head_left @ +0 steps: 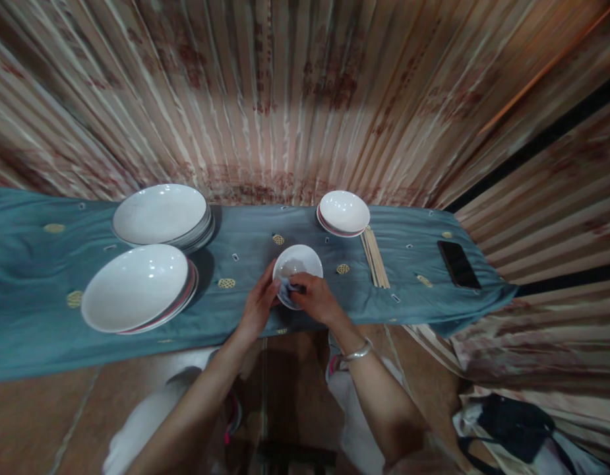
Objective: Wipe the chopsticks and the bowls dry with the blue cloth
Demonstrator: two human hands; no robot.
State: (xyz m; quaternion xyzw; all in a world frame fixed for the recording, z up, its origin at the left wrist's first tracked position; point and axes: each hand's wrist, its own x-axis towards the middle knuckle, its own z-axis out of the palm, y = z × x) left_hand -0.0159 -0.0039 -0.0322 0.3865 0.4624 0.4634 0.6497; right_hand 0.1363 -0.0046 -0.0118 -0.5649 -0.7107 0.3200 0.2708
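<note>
My left hand (260,300) is closed around the left side of a small white bowl (312,260) near the table's front edge. The bowl is tilted, with its inside facing me. Inside it, my right hand (318,297) is closed on a bluish-grey cloth (285,292) pressed against the inner wall. A dark bit shows by the right fingers, too blurred to name. Behind and to the right stands a stack of small white bowls (344,210), with a bundle of wooden chopsticks (375,258) lying beside it.
At left are a stack of large white plates (159,212) and, nearer me, a stack of large white bowls (136,287). A black phone (459,264) lies near the right end of the blue-green tablecloth (250,227). Pleated curtains (295,99) hang behind; a bag (517,429) sits lower right.
</note>
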